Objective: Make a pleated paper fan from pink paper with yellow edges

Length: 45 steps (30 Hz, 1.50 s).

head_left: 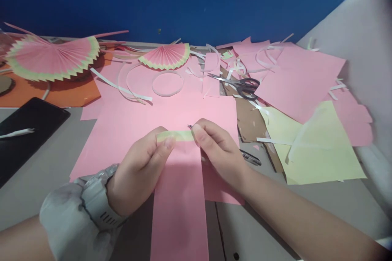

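My left hand point(137, 171) and my right hand point(219, 157) pinch the two top corners of a long pink paper strip point(180, 208), thumbs on the near face. Along its top edge runs a pale yellow-green paper band point(183, 135). The strip hangs toward me, its lower end running out of view. Beneath my hands lies a large pink paper sheet point(116, 134). A thin dark pointed tip point(190, 127) shows by my right thumb; what it belongs to is mostly hidden. A dark tool end point(251, 158) lies just right of that hand.
Two pleated pink-and-green paper fans point(55, 58) stand at the back. Scissors point(241, 85) lie right of a clear ring point(168, 83). A black phone-like slab point(27, 138) is at left; pink sheets point(303, 77), yellow paper point(324, 151) and cardboard point(249, 120) at right. A blue wall rises behind.
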Tool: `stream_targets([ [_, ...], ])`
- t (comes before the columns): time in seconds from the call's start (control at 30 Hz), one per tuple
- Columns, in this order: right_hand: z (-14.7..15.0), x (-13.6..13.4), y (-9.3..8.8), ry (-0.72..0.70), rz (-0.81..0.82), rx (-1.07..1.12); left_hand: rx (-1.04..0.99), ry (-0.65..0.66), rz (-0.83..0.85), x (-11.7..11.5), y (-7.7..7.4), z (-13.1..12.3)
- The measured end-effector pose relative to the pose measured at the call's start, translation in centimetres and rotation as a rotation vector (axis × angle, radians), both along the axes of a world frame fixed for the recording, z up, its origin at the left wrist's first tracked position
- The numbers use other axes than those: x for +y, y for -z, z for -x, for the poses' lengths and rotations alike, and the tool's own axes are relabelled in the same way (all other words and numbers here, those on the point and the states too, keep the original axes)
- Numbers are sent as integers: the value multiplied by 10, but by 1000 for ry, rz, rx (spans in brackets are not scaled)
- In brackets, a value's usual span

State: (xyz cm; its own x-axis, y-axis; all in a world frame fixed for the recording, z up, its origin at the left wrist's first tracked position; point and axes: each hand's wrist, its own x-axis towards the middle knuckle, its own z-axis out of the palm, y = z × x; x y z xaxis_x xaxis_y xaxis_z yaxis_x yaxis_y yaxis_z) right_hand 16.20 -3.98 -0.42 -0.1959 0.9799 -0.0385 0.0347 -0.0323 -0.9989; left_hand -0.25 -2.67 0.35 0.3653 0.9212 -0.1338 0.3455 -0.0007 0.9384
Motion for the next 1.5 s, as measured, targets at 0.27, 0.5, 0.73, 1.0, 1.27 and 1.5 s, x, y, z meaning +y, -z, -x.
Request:
stream_targets([
  [0.27, 1, -2, 0, -27, 28, -117, -20, -76, 11, -3, -1, 1],
  [0.5, 2, -3, -3, -118, 129, -141, 57, -129, -67, -2, 2, 3],
  [0.73, 1, -1, -4, -122, 95, -141, 63, -148, -89, -2, 1, 3],
  [1.0, 3, -2, -7, -146, 98, -157, 74, -187, -189, -1, 4, 6],
  [1.27, 2, -1, -9, -211, 154, -196, 115, -227, -217, -1, 1, 7],
  [1.5, 2, -1, -10, -249, 150, -250, 124, -279, -246, 0, -1, 8],
])
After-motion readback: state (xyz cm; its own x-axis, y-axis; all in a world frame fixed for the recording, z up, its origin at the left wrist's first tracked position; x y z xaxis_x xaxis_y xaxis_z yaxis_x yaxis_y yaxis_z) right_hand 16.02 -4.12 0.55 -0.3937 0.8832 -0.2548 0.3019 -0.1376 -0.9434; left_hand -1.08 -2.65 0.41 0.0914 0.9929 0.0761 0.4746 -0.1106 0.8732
